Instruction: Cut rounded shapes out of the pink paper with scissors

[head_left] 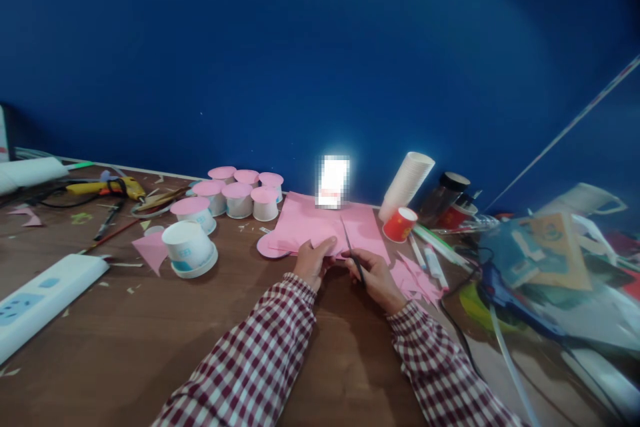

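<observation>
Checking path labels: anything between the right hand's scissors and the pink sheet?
Nothing visible. The scissors in the right hand lie over the pink sheet, whose near edge the left hand pinches. The red cup stands clear to the right.

The table point(125, 333) is brown wood, smooth with a dull sheen. The sheet point(310, 223) held by the left hand point(313, 263) is thin, matt pink paper (the scraps point(415, 280) on its right look the same). The blade point(349, 245) in the right hand point(377, 280) looks like dark metal. The cups point(239, 199) at far left are white paper with matt pink tops. The power strip point(40, 293) at near left is smooth white plastic. The sleeves point(260, 353) are checked woven cloth.
</observation>
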Demonstrator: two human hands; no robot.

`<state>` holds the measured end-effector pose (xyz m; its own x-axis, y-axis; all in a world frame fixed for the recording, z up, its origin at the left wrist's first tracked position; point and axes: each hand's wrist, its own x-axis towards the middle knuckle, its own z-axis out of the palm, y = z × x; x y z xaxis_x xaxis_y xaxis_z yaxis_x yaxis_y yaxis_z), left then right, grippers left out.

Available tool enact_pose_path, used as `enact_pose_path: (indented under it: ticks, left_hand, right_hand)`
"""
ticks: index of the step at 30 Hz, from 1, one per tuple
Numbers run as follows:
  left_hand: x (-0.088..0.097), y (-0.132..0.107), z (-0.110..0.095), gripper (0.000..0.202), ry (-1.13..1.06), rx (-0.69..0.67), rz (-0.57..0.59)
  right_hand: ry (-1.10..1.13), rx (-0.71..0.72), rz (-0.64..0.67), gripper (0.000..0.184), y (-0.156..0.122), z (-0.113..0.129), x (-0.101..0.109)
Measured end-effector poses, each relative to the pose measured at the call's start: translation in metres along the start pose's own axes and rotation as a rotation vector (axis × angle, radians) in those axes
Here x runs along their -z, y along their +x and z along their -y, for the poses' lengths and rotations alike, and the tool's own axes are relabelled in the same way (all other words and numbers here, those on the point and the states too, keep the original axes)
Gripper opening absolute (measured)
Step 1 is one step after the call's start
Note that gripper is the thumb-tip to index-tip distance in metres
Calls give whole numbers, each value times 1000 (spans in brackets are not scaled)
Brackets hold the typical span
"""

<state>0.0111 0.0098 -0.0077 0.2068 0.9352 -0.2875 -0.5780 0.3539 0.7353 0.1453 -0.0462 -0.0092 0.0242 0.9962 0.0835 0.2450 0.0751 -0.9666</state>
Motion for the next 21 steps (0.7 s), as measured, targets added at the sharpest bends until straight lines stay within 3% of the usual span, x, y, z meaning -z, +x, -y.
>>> enact_pose_path:
  ticks: [21]
  left_hand:
    - [1,1,1,35,8,13,5]
  right_hand:
    - [15,-14,15,40,-1,2,0]
